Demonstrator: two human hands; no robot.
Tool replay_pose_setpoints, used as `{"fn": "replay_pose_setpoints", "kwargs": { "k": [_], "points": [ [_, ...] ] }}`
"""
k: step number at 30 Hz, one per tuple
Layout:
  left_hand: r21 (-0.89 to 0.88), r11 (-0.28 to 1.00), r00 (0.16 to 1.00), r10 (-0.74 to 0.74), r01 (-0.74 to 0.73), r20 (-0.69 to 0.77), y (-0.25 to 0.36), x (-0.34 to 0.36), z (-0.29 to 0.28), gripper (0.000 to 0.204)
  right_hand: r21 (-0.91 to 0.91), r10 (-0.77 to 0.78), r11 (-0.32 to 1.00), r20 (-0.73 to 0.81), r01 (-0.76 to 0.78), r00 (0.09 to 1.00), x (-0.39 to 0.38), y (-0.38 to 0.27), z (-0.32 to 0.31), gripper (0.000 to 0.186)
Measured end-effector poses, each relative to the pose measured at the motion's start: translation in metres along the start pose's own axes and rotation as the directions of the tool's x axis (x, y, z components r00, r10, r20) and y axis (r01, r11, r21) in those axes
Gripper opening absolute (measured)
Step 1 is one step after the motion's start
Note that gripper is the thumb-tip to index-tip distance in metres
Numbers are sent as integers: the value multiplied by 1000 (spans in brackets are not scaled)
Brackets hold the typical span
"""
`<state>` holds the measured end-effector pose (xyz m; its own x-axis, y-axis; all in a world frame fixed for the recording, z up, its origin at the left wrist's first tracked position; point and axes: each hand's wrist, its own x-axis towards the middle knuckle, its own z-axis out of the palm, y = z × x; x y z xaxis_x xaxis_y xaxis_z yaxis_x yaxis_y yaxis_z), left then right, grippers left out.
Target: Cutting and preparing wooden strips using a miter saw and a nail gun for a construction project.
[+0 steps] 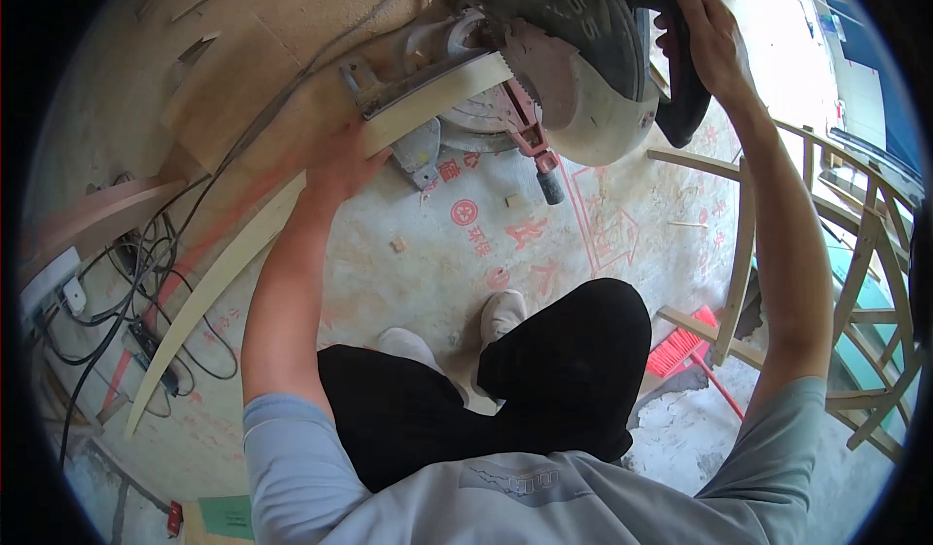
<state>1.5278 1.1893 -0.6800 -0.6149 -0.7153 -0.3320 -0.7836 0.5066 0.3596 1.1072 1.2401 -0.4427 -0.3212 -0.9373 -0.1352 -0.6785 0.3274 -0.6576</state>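
Note:
A miter saw (559,20) with a dark blade cover and a pale lower guard (607,122) stands on the floor ahead of me. Its black loop handle (690,122) is gripped by my right hand (714,44), fingers wrapped round it. Along the saw's fence lies a long, thin wooden strip (437,95); one end reaches the toothed blade (520,70), and the other runs down to the lower left. My left hand (342,161) holds the strip left of the blade, thumb on the near side, other fingers partly hidden. Whether the blade touches the wood I cannot tell.
Black cables (146,263) and a white power strip (58,284) lie at the left. A slatted wooden frame (865,244) stands at the right, near a red broom (680,346). Small wood offcuts (513,201) lie on the red-printed floor covering.

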Motion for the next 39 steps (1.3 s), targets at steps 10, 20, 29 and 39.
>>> {"fn": "replay_pose_setpoints", "kwargs": {
  "k": [10,20,29,39],
  "points": [
    [25,999,995,-49,47,85,-3,1,1,69,407,97,911,-41,-72,994,-41,16,22,57],
    [9,1000,1000,6,-7,20,-1,2,2,67,325,63,945,-101,-27,993,-35,25,22,52],
    [20,1000,999,-23,23,28,-3,3,5,69,330,25,944,-120,16,992,-39,36,26,56],
    [4,1000,1000,-21,21,9,-3,1,4,68,334,3,942,-124,39,992,-43,40,30,62]
  ]
}}
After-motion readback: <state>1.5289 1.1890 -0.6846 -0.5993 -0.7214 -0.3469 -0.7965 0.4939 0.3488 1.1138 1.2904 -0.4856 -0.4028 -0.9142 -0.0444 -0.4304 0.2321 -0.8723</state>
